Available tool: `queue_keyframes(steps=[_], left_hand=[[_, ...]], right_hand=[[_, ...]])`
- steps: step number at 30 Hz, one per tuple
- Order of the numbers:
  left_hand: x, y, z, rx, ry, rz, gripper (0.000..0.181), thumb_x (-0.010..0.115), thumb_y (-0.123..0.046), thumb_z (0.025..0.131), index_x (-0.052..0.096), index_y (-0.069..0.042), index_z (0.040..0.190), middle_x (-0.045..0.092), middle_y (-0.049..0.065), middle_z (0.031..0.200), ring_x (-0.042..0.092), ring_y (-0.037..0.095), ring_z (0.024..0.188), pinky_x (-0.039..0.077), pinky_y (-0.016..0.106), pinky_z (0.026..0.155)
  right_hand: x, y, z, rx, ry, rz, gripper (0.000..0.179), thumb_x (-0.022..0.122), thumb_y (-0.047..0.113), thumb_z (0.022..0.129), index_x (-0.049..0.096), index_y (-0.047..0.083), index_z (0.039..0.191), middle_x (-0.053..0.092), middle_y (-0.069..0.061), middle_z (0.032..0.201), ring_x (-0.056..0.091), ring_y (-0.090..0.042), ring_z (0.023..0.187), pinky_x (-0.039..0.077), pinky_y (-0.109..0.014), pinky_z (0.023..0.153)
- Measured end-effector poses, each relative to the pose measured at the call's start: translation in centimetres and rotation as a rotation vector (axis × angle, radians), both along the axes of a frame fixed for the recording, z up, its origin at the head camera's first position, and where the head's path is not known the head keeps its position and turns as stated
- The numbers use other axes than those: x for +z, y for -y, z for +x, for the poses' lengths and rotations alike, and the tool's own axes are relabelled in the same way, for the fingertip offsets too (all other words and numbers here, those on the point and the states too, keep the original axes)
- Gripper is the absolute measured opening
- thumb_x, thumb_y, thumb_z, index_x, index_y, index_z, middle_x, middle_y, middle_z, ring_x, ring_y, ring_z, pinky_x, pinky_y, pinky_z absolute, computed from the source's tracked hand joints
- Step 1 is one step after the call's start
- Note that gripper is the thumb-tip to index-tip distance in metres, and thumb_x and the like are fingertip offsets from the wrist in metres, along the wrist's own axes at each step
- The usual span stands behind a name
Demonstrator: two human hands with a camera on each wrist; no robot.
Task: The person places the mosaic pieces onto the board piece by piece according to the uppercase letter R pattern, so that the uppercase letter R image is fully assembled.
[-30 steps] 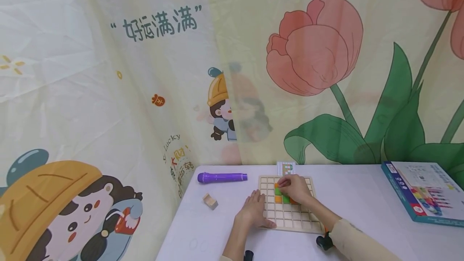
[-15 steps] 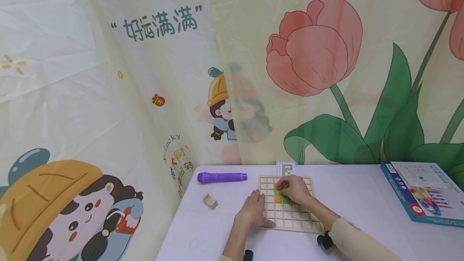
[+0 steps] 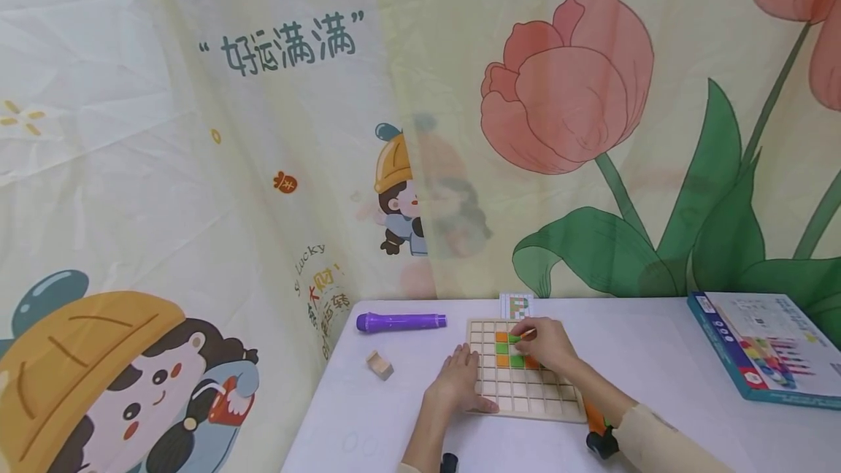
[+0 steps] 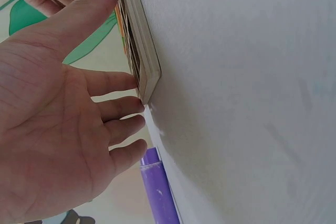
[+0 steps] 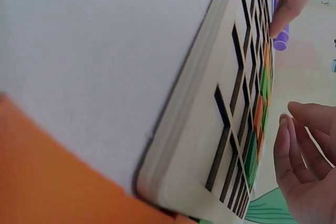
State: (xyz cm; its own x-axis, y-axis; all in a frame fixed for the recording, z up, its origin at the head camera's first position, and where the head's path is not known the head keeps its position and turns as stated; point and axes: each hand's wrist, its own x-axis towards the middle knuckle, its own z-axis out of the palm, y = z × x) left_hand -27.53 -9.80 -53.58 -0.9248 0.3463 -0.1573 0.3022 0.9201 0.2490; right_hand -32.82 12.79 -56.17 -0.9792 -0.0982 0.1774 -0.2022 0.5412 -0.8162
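Note:
A wooden grid board (image 3: 525,404) lies on the white table, with several orange and green tiles set in its squares. My left hand (image 3: 453,382) rests along the board's left edge, its fingers spread; the left wrist view shows the fingertips at the board's rim (image 4: 152,77). Over the upper middle of the grid is my right hand (image 3: 550,345), its fingertips right at a green tile (image 3: 514,339). In the right wrist view the thumb and loosely bent fingers (image 5: 310,156) stand off the tiles, with nothing visible between them. An orange tile (image 3: 502,337) lies left of that green one.
Behind the board stands a small pattern card (image 3: 517,305). A purple microphone (image 3: 401,322) and a small wooden block (image 3: 379,365) lie to the left. A flat box (image 3: 775,349) is at the right. Something orange (image 5: 52,166) lies by the board's near right corner.
My right hand has shifted a little to the right, uncovering the orange tile and a green tile beside it in the upper rows. My left hand stays in place.

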Motion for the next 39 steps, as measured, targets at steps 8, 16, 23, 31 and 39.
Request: queue_keyframes(steps=[8, 16, 23, 31, 39], left_hand=[[-0.1, -0.1, -0.1, 0.011, 0.001, 0.009, 0.112, 0.092, -0.054, 0.07, 0.044, 0.002, 0.154, 0.036, 0.023, 0.165, 0.03, 0.035, 0.155, 0.028, 0.047, 0.127], [-0.2, 0.0, -0.1, 0.011, 0.007, 0.037, 0.112, 0.092, -0.053, 0.07, 0.043, 0.002, 0.154, 0.034, 0.023, 0.165, 0.029, 0.035, 0.156, 0.027, 0.048, 0.128], [-0.1, 0.0, 0.0, 0.003, 0.014, 0.043, 0.113, 0.092, -0.053, 0.071, 0.042, 0.003, 0.155, 0.033, 0.024, 0.166, 0.028, 0.036, 0.156, 0.027, 0.049, 0.128], [0.5, 0.1, 0.1, 0.001, 0.017, 0.048, 0.111, 0.092, -0.05, 0.072, 0.042, 0.004, 0.154, 0.034, 0.025, 0.165, 0.028, 0.037, 0.156, 0.027, 0.05, 0.127], [0.4, -0.1, 0.3, 0.0, 0.021, 0.063, 0.11, 0.093, -0.049, 0.072, 0.043, 0.005, 0.154, 0.034, 0.026, 0.165, 0.028, 0.038, 0.156, 0.027, 0.051, 0.127]], right_hand=[[1.0, -1.4, 1.0, -0.032, -0.026, -0.013, 0.017, 0.082, 0.001, 0.086, 0.079, 0.007, 0.102, 0.076, -0.008, 0.103, 0.072, -0.018, 0.085, 0.062, -0.028, 0.068], [1.9, -3.6, 1.8, -0.056, -0.035, 0.022, 0.018, 0.081, 0.005, 0.088, 0.079, 0.007, 0.106, 0.077, -0.007, 0.102, 0.071, -0.02, 0.087, 0.061, -0.029, 0.069], [2.7, -6.0, 2.4, -0.094, -0.057, 0.058, 0.018, 0.082, 0.006, 0.087, 0.079, 0.008, 0.105, 0.076, -0.006, 0.1, 0.071, -0.023, 0.087, 0.06, -0.029, 0.066], [2.8, -7.8, 3.5, -0.092, -0.062, 0.102, 0.02, 0.082, 0.005, 0.086, 0.078, 0.006, 0.106, 0.076, -0.005, 0.1, 0.071, -0.022, 0.086, 0.059, -0.029, 0.066], [2.5, -9.3, 5.3, -0.069, -0.001, 0.146, 0.019, 0.082, 0.003, 0.086, 0.078, 0.008, 0.104, 0.076, -0.005, 0.1, 0.07, -0.02, 0.087, 0.059, -0.029, 0.07]])
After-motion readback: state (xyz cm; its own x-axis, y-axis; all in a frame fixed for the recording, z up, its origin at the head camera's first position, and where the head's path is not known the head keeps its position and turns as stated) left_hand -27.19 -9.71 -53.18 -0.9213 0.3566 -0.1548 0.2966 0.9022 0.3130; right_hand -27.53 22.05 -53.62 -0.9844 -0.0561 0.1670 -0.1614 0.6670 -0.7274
